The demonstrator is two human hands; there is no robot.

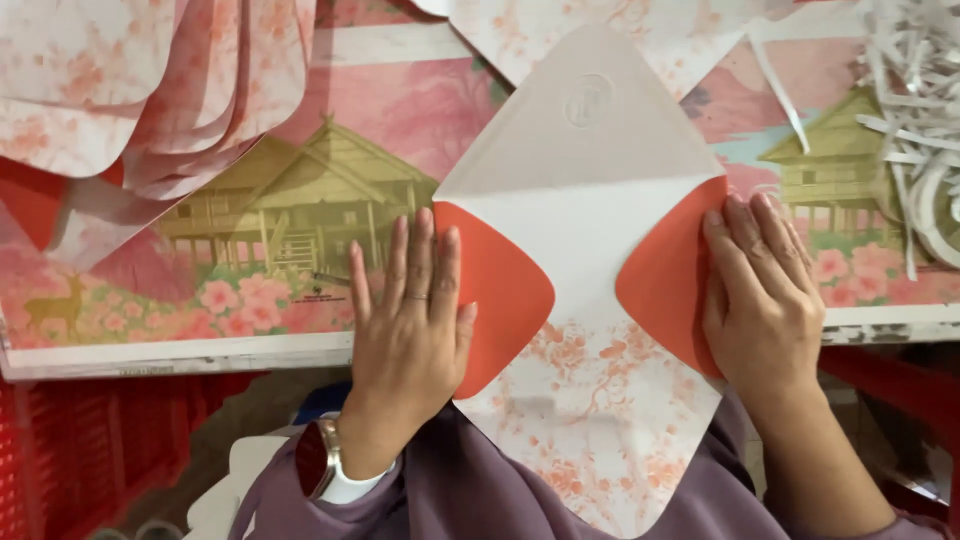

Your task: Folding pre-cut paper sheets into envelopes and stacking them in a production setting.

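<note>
Both palms are down flat: my left hand [410, 310] presses the left flap [495, 295] where it folds in, fingers spread and straight, nothing clenched, nothing pinched. My right hand [762, 300] does the same on the right flap [668, 300], fingers together along the crease, open and pressing, not grasping. Under them lies the envelope [590, 230], a diamond-shaped blank with its white inside up, top flap [590, 120] pointing away from me and the pink floral bottom flap [600, 440] hanging off the board edge over my lap. The two orange flaps don't quite meet in the middle; there's white showing between them. Here's the worry as I see it: the blank only half sits on the board [200, 355], so if I ease either palm, the overhanging part could drag the sheet toward me and the folds would likely go crooked. Uneven pressure is the other risk, since my left palm rests mostly off the flap and that one could spring back. Out past my hands, a stack of floral blanks [150, 90] fans at top left, close enough to snag the top flap, and loose paper strips [915, 110] are heaped at the right, where one could slide under the fold.
</note>
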